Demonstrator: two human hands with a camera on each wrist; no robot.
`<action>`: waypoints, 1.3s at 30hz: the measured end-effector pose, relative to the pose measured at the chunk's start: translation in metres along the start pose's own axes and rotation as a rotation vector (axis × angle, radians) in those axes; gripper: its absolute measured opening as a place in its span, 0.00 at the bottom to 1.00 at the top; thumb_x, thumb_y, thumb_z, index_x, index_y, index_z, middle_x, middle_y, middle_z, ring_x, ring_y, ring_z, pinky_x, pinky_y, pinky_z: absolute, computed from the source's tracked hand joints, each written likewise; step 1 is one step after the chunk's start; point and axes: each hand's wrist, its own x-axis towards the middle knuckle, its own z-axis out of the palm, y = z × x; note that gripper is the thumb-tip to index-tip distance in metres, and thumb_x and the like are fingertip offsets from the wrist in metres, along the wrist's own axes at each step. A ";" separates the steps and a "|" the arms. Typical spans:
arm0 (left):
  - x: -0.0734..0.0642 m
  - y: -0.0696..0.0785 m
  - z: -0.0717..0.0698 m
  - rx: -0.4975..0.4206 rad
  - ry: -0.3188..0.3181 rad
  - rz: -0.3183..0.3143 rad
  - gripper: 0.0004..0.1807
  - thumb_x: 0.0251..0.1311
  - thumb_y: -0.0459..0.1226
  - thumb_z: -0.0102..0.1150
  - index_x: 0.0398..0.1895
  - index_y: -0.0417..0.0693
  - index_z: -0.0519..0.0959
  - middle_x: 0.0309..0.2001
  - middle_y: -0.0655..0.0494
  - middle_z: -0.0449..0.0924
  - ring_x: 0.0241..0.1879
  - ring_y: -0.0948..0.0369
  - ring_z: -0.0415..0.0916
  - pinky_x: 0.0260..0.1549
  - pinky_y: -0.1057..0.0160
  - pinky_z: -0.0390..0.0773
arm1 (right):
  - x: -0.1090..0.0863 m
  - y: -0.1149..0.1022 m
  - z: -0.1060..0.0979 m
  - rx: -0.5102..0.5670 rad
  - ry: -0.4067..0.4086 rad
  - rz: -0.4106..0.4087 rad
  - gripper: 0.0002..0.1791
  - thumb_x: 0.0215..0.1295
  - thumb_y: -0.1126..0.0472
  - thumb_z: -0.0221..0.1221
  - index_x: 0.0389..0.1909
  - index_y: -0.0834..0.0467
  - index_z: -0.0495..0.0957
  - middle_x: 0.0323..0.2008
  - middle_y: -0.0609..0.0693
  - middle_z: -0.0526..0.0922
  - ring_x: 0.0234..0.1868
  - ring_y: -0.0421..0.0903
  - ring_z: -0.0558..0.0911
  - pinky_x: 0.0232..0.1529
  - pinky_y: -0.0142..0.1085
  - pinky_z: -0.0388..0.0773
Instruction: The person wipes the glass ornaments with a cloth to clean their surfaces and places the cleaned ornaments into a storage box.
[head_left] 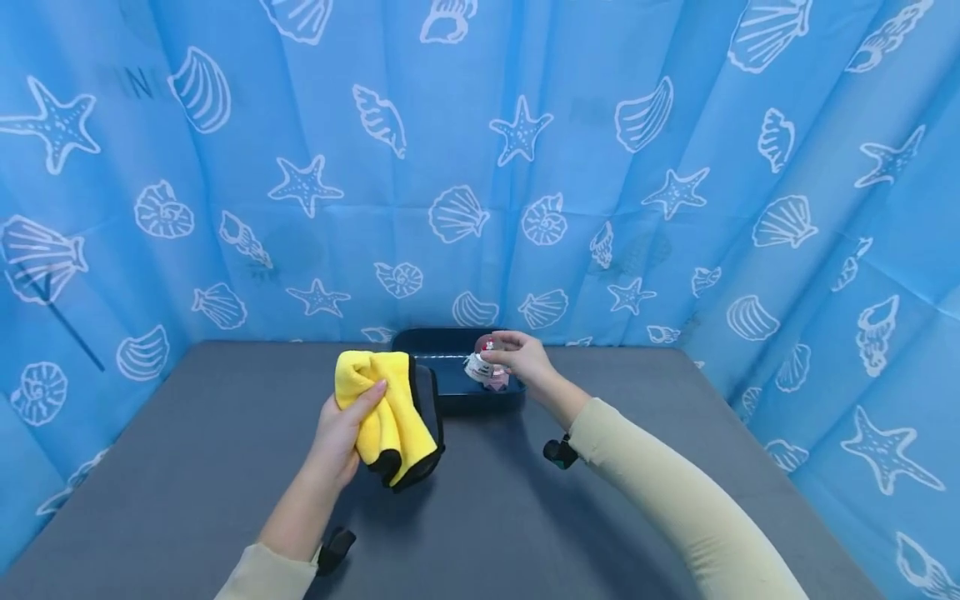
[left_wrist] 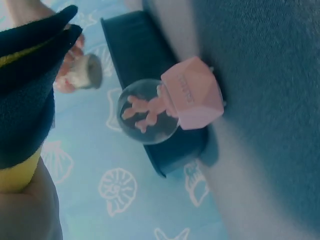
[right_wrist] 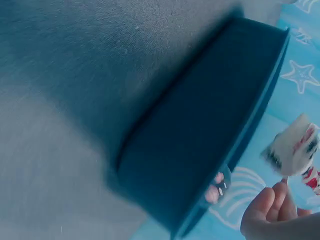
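My left hand (head_left: 339, 433) grips a folded yellow cloth (head_left: 386, 412) with a dark grey reverse and black edging. Over the dark blue bin (head_left: 480, 403), my right hand (head_left: 525, 360) pinches a small snow globe (head_left: 477, 367) with a white base and a red-and-white figure inside. A pink ornament (head_left: 497, 380) sits low in the bin's right part, partly hidden by the held globe. In the left wrist view, a snow globe (left_wrist: 192, 95) with a faceted pink base and a pink figure stands upright on the table near the bin; the head view does not show it, probably behind the cloth.
The bin stands at the back of a grey table (head_left: 247, 433). Close behind it hangs a blue curtain (head_left: 480, 167) with white shells and starfish, which also runs along both sides. Black wrist devices (head_left: 558, 452) sit under both forearms.
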 end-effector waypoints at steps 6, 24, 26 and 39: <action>-0.003 0.007 -0.008 -0.025 0.012 0.000 0.23 0.67 0.41 0.59 0.56 0.41 0.62 0.41 0.57 0.73 0.40 0.64 0.77 0.44 0.67 0.78 | 0.020 0.013 0.018 0.033 0.007 0.006 0.29 0.63 0.65 0.64 0.66 0.61 0.70 0.65 0.59 0.70 0.53 0.49 0.76 0.52 0.46 0.74; -0.006 0.021 -0.029 -0.046 0.074 0.011 0.20 0.68 0.43 0.57 0.55 0.48 0.62 0.42 0.60 0.72 0.43 0.65 0.75 0.46 0.68 0.76 | 0.044 0.027 0.053 -0.059 0.099 -0.003 0.24 0.54 0.75 0.67 0.53 0.67 0.74 0.55 0.65 0.77 0.55 0.57 0.77 0.53 0.46 0.76; -0.006 0.021 -0.030 -0.046 0.081 0.004 0.20 0.68 0.43 0.57 0.55 0.48 0.62 0.42 0.60 0.72 0.43 0.66 0.75 0.46 0.68 0.76 | 0.047 0.029 0.056 -0.077 0.101 0.006 0.24 0.54 0.75 0.67 0.53 0.67 0.74 0.57 0.65 0.76 0.57 0.57 0.76 0.53 0.46 0.76; -0.006 0.023 -0.037 -0.057 0.073 0.006 0.19 0.68 0.43 0.56 0.54 0.50 0.62 0.43 0.61 0.72 0.43 0.66 0.75 0.47 0.68 0.76 | 0.058 0.034 0.061 -0.351 0.155 0.100 0.23 0.52 0.66 0.72 0.50 0.60 0.76 0.53 0.58 0.77 0.47 0.53 0.75 0.46 0.45 0.74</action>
